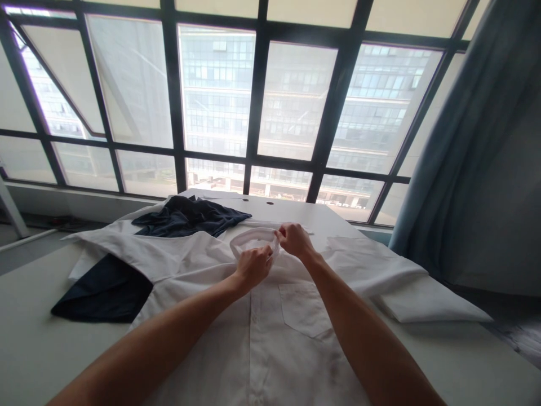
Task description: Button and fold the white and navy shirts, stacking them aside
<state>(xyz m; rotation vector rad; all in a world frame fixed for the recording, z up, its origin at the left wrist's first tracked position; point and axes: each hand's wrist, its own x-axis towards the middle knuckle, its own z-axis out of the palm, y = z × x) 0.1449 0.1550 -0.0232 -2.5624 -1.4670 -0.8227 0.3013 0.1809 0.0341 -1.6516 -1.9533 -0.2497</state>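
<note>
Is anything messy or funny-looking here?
Yes, the far dark cloth lies bunched up in wrinkles, while the white shirt is spread out. That looks messy, but I see nothing spilled or torn.

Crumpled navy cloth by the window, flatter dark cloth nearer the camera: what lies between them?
White fabric, apparently a sleeve of the white shirt, separates the crumpled navy cloth from the flatter dark cloth in the head view.
</note>
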